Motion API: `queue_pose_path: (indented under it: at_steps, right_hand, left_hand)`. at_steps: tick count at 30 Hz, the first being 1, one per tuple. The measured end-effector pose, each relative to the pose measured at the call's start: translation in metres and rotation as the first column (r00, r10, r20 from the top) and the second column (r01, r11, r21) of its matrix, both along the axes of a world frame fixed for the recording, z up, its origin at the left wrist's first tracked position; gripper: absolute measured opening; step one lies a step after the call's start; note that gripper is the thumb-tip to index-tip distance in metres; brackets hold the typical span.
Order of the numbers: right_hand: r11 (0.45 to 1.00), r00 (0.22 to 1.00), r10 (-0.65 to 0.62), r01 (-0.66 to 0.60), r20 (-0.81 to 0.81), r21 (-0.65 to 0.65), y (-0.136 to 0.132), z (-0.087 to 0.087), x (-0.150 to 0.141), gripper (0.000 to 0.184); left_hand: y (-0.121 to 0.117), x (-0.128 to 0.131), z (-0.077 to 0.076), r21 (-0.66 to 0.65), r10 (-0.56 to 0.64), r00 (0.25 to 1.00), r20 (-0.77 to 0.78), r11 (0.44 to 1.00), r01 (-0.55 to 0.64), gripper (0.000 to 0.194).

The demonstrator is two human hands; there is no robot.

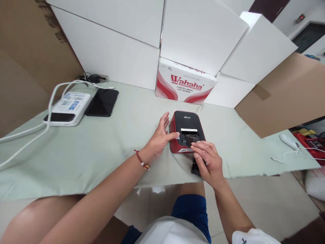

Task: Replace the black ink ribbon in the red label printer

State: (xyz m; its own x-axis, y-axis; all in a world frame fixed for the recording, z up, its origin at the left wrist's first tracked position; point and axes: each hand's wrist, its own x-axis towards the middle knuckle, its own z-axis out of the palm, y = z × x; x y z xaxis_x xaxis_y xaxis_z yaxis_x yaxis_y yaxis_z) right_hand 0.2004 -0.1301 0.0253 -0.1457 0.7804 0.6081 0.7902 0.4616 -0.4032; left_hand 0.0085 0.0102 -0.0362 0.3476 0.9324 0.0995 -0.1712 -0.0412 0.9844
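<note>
In the head view a box-shaped device [188,122], black on top with red sides, lies on the cloth-covered table. Its top has a recess at the near end and a white label strip. My left hand [160,135] is beside it, fingers stretched out along its left side, with the thumb touching the top edge by the recess. At the recess, my right hand [207,157] pinches a dark, glossy, flat piece [191,139], whose kind I cannot make out. A black part [195,168] lies on the table partly hidden under the right hand.
Behind the device stands a Wahaha carton [186,83] against white boxes [195,34]. To the left are a black phone [102,102], a white power bank [69,108] and a white cable [52,98]. Cardboard [281,98] borders the right; the table's front edge is close.
</note>
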Motion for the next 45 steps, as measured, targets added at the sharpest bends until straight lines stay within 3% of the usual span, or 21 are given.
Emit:
queue_pose_path:
  at_steps: [6,11,14,17,21,23,26,29,31,33,35,37,39,41,43,45]
  right_hand:
    - [0.998,0.999,0.018,-0.016,0.036,-0.058,0.011,0.017,0.005,0.025]
    - [0.969,0.995,-0.080,0.092,0.061,-0.228,0.048,0.043,0.016,0.031]
    - [0.894,0.962,-0.080,0.186,0.262,-0.407,0.091,0.058,0.019,0.027]
    - [0.792,0.847,0.073,0.272,0.527,-0.547,0.134,0.064,0.008,0.031]
    - [0.709,0.706,0.190,0.382,0.682,-0.593,0.163,0.061,-0.016,0.027]
    - [0.715,0.705,0.182,0.384,0.686,-0.584,0.158,0.063,-0.020,0.025]
    - [0.784,0.758,0.112,0.330,0.643,-0.526,0.132,0.079,-0.003,0.023]
    - [0.848,0.862,0.022,0.253,0.507,-0.466,0.096,0.099,0.043,0.030]
    - [0.817,0.863,-0.078,0.342,0.499,-0.464,0.077,0.103,0.080,0.034]
    - [0.728,0.789,-0.150,0.496,0.595,-0.474,0.065,0.095,0.115,0.028]
    - [0.599,0.719,-0.168,0.618,0.675,-0.509,0.060,0.076,0.140,0.018]
    - [0.548,0.703,-0.174,0.651,0.689,-0.526,0.058,0.052,0.153,0.010]
    - [0.577,0.721,-0.212,0.637,0.660,-0.511,0.056,0.029,0.153,0.013]
    - [0.640,0.755,-0.262,0.602,0.601,-0.478,0.052,0.008,0.144,0.030]
    - [0.711,0.817,-0.256,0.521,0.517,-0.472,0.048,-0.008,0.130,0.041]
    - [0.760,0.879,-0.196,0.416,0.434,-0.500,0.046,-0.019,0.115,0.039]
  left_hand:
    - [0.002,-0.003,-0.006,0.059,-0.027,0.998,-0.049,0.998,0.030,0.106]
    - [0.003,-0.007,-0.004,0.093,-0.103,0.993,-0.057,0.990,0.108,0.105]
    - [0.003,-0.006,-0.001,0.101,-0.137,0.990,-0.024,0.985,0.139,0.098]
    - [0.003,-0.003,-0.002,0.102,-0.141,0.990,0.009,0.985,0.140,0.085]
    - [0.003,0.000,-0.006,0.082,-0.096,0.995,0.003,0.992,0.096,0.079]
    - [0.003,0.001,-0.008,0.101,-0.062,0.998,-0.019,0.993,0.063,0.077]
    - [0.003,0.002,-0.010,0.173,-0.029,0.999,-0.038,0.984,0.035,0.073]
    - [0.002,0.002,-0.007,0.195,-0.029,0.999,-0.029,0.980,0.034,0.071]
    - [0.001,0.002,-0.004,0.151,-0.023,0.999,-0.032,0.988,0.028,0.071]
    - [0.000,0.002,0.000,0.092,-0.021,0.999,-0.036,0.996,0.024,0.072]
    - [-0.002,0.003,0.002,0.064,-0.021,0.999,-0.027,0.998,0.023,0.072]
    - [-0.006,0.004,0.005,0.077,0.007,1.000,-0.031,0.997,-0.004,0.070]
    - [-0.013,0.003,0.009,0.142,0.081,0.994,-0.075,0.987,-0.069,0.064]
    - [-0.022,0.000,0.015,0.285,0.183,0.972,-0.149,0.949,-0.135,0.056]
    - [-0.030,-0.004,0.021,0.516,0.234,0.948,-0.215,0.852,-0.093,0.049]
    - [-0.035,-0.010,0.023,0.658,0.243,0.915,-0.323,0.752,0.032,0.053]
